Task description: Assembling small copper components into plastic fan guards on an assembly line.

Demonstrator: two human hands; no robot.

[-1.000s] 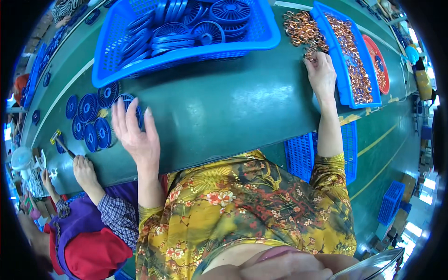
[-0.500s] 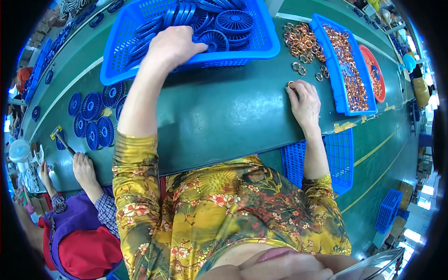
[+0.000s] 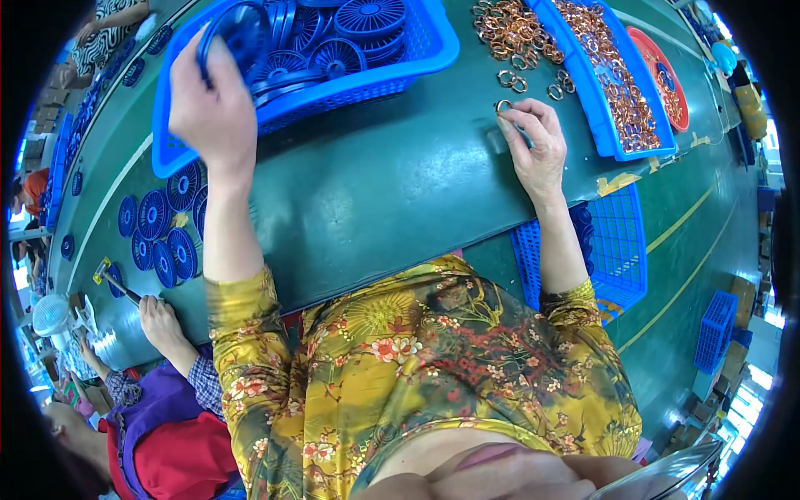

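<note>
Over the near left part of the blue basket (image 3: pixel 440 48), my left hand (image 3: pixel 212 117) grips a round dark-blue slotted disc (image 3: pixel 242 37), tilted and a little blurred. More such discs (image 3: pixel 371 18) are heaped in that basket. My right hand (image 3: pixel 535 137) pinches a copper-coloured ring (image 3: pixel 502 107) between thumb and fingers, just above the green table (image 3: pixel 367 187). Beyond this hand lies a pile of loose copper rings (image 3: pixel 508 33), with a few strays nearer to it. The long blue tray (image 3: pixel 611 150) to its right holds many more rings.
A red tray (image 3: pixel 683 117) with rings stands past the blue one. Several blue discs (image 3: pixel 154 215) lie on the table at left, near a co-worker's hand (image 3: pixel 162 323) holding a hammer (image 3: pixel 117 282). Below the table's edge at right is a blue crate (image 3: pixel 629 242) with discs inside.
My left hand has lifted a disc from the heap and drawn it left. My right hand still pinches the ring. The whole view has shifted somewhat.
</note>
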